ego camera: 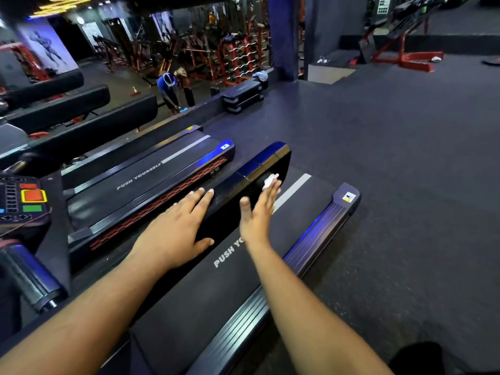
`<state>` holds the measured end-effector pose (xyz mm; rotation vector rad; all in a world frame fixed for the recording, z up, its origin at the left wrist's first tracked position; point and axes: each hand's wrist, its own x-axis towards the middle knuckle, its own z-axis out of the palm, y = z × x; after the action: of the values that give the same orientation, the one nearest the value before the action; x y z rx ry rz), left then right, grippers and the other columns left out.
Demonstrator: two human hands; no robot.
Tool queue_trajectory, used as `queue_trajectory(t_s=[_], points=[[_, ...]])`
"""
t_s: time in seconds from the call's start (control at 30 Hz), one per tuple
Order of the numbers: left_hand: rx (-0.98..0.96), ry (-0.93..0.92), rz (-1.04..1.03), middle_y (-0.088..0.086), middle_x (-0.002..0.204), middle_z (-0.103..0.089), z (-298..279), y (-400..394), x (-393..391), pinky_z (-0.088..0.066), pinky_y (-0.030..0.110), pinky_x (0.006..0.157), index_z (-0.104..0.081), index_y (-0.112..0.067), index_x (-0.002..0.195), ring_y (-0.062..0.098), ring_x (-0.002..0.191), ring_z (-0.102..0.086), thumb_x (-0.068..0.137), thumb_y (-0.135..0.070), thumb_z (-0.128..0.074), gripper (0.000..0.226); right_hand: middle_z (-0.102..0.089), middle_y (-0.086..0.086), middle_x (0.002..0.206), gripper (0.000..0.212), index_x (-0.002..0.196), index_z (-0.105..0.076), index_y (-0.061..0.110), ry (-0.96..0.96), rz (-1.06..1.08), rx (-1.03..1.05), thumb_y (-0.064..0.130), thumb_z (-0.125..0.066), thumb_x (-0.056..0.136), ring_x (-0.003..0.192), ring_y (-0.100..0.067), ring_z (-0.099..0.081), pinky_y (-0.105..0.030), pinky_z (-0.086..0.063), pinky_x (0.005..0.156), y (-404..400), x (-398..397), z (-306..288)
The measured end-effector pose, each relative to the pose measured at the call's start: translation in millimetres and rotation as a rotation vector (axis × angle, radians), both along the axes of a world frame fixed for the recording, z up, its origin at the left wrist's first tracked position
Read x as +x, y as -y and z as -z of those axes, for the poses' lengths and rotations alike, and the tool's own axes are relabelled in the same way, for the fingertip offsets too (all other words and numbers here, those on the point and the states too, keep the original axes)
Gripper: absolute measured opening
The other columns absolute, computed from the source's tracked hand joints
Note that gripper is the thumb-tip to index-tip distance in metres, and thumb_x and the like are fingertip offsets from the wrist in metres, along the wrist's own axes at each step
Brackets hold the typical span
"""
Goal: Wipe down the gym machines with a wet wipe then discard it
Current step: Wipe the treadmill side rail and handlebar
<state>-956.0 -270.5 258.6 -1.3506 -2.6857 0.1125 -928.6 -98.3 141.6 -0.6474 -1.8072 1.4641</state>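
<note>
While the left hand [180,228] lies flat, fingers straight and spread, on the glossy black side rail [244,182] that runs between the two treadmills, the right hand [258,212] stands on edge just beside it with its thumb up and fingers extended toward the rail's far end. A small white wad — the wet wipe [269,180] — shows at those fingertips, set against the inner face of the rail. Whether the fingers pinch it or merely press it to the surface I cannot tell, since the hand is seen edge-on and the wad is small; nothing is clenched, and the left hand holds nothing at all.

That placement makes sense for the job. Turning the right palm sideways puts the wipe flat on the rail's upright inner wall, which a palm-down hand would miss. Planting the left hand on top likely serves as a brace, steadying a reach that stretches well forward over the near treadmill belt [216,293] marked "PUSH YOURSELF".

By my reading the wiping is under way on this rail, near its rear end. A neighbouring treadmill [151,174] lies to the left, with its console [21,198] at the frame's edge, and no bin for discarding the wipe is visible — that step looks some way off.
</note>
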Motion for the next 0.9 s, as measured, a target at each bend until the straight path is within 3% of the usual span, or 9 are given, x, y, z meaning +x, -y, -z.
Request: queue_trajectory(t_s=[0.13, 0.23, 0.37, 0.57, 0.67, 0.8, 0.9], points=[[-0.005, 0.002, -0.001, -0.001, 0.172, -0.003, -1, 0, 2, -0.02, 0.033, 0.124, 0.009, -0.027, 0.162, 0.018, 0.157, -0.01, 0.091, -0.061, -0.062, 0.106, 0.017, 0.001, 0.168, 0.132, 0.16, 0.01, 0.021, -0.012, 0.082, -0.173, 0.105, -0.01, 0.061, 0.152, -0.011, 0.018, -0.044, 0.004, 0.125, -40, -12, -30], [-0.005, 0.002, 0.0, -0.001, 0.171, -0.003, -1, 0, 3, -0.02, 0.034, 0.124, 0.009, -0.026, 0.162, 0.018, 0.157, -0.011, 0.091, -0.061, -0.063, 0.107, 0.022, 0.006, 0.164, 0.124, 0.159, 0.011, 0.02, -0.047, -0.007, -0.082, 0.101, -0.015, 0.069, 0.15, -0.007, 0.024, -0.046, 0.006, 0.125, -6, 1, -21], [0.009, 0.015, -0.002, 0.0, 0.171, -0.004, -1, 0, 2, -0.023, 0.035, 0.123, 0.007, -0.027, 0.163, 0.018, 0.157, -0.011, 0.091, -0.061, -0.061, 0.104, 0.024, -0.003, 0.166, 0.125, 0.159, 0.012, 0.014, -0.039, -0.201, 0.18, 0.098, -0.014, 0.071, 0.153, -0.017, 0.024, -0.039, 0.014, 0.124, 63, 31, 6], [-0.014, 0.004, -0.007, 0.0, 0.171, -0.002, -1, 1, 2, -0.022, 0.037, 0.126, 0.01, -0.027, 0.162, 0.019, 0.157, -0.011, 0.089, -0.061, -0.065, 0.11, 0.023, 0.005, 0.166, 0.126, 0.161, 0.012, 0.02, 0.041, 0.019, 0.025, 0.101, -0.011, 0.068, 0.151, -0.008, 0.022, -0.058, 0.004, 0.124, -17, -1, -25], [-0.003, 0.007, -0.008, 0.0, 0.172, -0.002, 0, 0, 3, -0.02, 0.036, 0.125, 0.009, -0.027, 0.163, 0.018, 0.157, -0.01, 0.089, -0.06, -0.065, 0.109, 0.021, 0.0, 0.167, 0.125, 0.16, 0.013, 0.017, 0.03, 0.026, 0.046, 0.1, -0.012, 0.07, 0.153, -0.013, 0.021, -0.055, 0.002, 0.125, -7, -3, -29], [0.018, 0.015, -0.004, -0.003, 0.172, -0.001, 0, 0, 2, -0.022, 0.035, 0.123, 0.007, -0.028, 0.163, 0.017, 0.157, -0.009, 0.089, -0.058, -0.066, 0.108, 0.021, -0.006, 0.167, 0.123, 0.16, 0.011, 0.012, -0.017, -0.067, 0.202, 0.096, -0.015, 0.073, 0.154, -0.019, 0.022, -0.043, 0.01, 0.124, 40, 10, -10], [0.017, 0.029, -0.001, -0.004, 0.171, 0.0, 1, 0, 1, -0.022, 0.035, 0.123, 0.009, -0.028, 0.162, 0.016, 0.158, -0.006, 0.09, -0.058, -0.066, 0.108, 0.018, -0.002, 0.168, 0.12, 0.16, 0.01, 0.014, -0.037, 0.003, 0.221, 0.094, -0.014, 0.075, 0.154, -0.016, 0.019, -0.049, 0.01, 0.124, 10, -1, -6]])
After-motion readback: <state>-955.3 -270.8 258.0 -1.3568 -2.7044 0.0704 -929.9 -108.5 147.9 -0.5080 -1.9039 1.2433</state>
